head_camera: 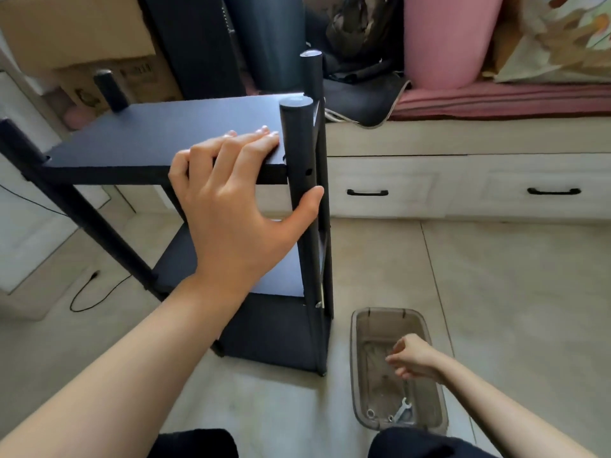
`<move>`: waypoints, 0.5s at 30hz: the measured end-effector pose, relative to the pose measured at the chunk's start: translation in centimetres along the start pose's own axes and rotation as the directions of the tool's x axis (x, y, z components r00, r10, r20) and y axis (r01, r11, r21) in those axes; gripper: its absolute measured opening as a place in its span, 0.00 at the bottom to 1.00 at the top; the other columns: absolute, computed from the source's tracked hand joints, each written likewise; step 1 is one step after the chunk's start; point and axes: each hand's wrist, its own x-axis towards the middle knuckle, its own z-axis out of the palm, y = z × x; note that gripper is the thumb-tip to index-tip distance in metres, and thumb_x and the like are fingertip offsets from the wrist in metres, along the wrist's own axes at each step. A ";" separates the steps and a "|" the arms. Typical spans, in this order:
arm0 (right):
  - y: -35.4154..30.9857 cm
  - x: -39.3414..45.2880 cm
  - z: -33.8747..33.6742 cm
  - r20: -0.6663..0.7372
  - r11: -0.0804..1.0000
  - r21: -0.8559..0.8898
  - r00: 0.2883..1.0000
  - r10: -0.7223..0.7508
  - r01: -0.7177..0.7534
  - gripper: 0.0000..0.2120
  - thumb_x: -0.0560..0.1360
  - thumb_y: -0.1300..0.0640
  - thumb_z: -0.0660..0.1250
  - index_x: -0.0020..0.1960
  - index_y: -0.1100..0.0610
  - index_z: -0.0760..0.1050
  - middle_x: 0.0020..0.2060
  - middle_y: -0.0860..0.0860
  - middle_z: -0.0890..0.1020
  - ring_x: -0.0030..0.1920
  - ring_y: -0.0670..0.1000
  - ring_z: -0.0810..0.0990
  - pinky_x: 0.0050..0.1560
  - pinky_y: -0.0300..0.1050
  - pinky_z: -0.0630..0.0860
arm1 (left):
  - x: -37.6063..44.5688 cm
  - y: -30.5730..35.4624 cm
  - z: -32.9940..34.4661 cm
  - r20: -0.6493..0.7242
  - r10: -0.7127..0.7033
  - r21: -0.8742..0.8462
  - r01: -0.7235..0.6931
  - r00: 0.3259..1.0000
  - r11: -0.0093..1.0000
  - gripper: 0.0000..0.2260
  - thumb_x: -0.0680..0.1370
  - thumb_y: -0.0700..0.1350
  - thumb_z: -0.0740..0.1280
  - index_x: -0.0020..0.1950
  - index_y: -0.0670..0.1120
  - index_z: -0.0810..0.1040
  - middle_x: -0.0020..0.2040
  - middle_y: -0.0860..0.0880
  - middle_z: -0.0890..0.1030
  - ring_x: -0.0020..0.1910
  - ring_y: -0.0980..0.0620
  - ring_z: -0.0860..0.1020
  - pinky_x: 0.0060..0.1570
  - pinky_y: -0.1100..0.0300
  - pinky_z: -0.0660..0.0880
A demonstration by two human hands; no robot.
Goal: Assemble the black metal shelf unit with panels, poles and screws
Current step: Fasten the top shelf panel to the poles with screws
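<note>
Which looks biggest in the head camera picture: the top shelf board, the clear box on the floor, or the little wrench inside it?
1. Top shelf board, biggest.
2. Clear box, though it sits nearer the camera, so the gap may really be wider.
3. Wrench, clearly smallest.

Home interior, likely a bedroom or living room. Pale tiled floor. Built-in bench or platform bed with 2 white drawers on black handles, topped by a striped pink mattress pad. A pink rolled mat, patterned bedding and a dark bag are piled on it. Cardboard boxes stacked at left, black cable trailing on the floor. Domestic clutter, no workbench or shop fittings.
</note>
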 end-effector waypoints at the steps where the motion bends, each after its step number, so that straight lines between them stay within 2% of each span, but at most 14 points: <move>1: 0.4 0.7 0.6 -0.002 0.998 -0.030 0.999 0.050 -0.050 0.08 0.78 0.61 0.68 0.51 0.67 0.75 0.45 0.64 0.84 0.37 0.55 0.80 0.44 0.46 0.80 | 0.0 0.1 0.2 -0.013 0.000 -0.003 0.000 1.000 1.000 0.26 0.73 0.62 0.71 0.60 0.43 0.82 0.58 0.49 0.83 0.62 0.43 0.77 0.65 0.50 0.63; 3: 0.9 1.7 1.5 -0.042 0.982 -0.116 0.989 0.142 -0.146 0.07 0.79 0.60 0.67 0.46 0.63 0.73 0.41 0.59 0.83 0.35 0.54 0.81 0.38 0.43 0.80 | 0.0 0.3 0.4 -0.036 -0.002 -0.010 0.002 0.999 1.000 0.25 0.73 0.62 0.71 0.58 0.42 0.82 0.57 0.48 0.83 0.61 0.44 0.77 0.64 0.52 0.63; 5: 1.3 2.9 2.4 -0.097 0.958 -0.192 0.976 0.197 -0.213 0.07 0.80 0.58 0.65 0.45 0.61 0.73 0.40 0.56 0.81 0.35 0.53 0.82 0.36 0.41 0.80 | 0.0 0.5 0.6 -0.043 -0.001 -0.002 0.001 0.999 1.000 0.24 0.73 0.61 0.71 0.58 0.42 0.82 0.56 0.48 0.83 0.60 0.43 0.77 0.63 0.52 0.63; 7: 1.7 3.8 3.4 -0.156 0.940 -0.247 0.967 0.202 -0.236 0.06 0.81 0.60 0.63 0.51 0.62 0.76 0.45 0.57 0.83 0.41 0.53 0.84 0.40 0.41 0.81 | 0.0 0.7 0.6 -0.047 0.000 0.013 0.001 0.999 1.000 0.24 0.73 0.60 0.70 0.57 0.42 0.82 0.56 0.48 0.82 0.60 0.43 0.78 0.63 0.51 0.64; 10: 2.6 4.8 4.4 -0.208 0.922 -0.305 0.962 0.178 -0.237 0.11 0.81 0.63 0.58 0.56 0.62 0.78 0.52 0.56 0.82 0.51 0.53 0.83 0.48 0.41 0.79 | 0.1 0.8 0.7 -0.046 -0.002 0.023 0.003 0.999 1.000 0.24 0.73 0.60 0.70 0.56 0.42 0.82 0.55 0.48 0.82 0.59 0.43 0.78 0.62 0.52 0.63; 15: 3.3 5.6 5.2 -0.258 0.891 -0.373 0.951 0.169 -0.259 0.12 0.80 0.65 0.57 0.59 0.60 0.76 0.56 0.54 0.81 0.52 0.52 0.81 0.44 0.39 0.74 | 0.0 0.8 0.8 -0.044 -0.005 0.036 0.007 0.999 0.999 0.23 0.73 0.60 0.70 0.56 0.42 0.82 0.55 0.49 0.82 0.58 0.43 0.77 0.62 0.52 0.64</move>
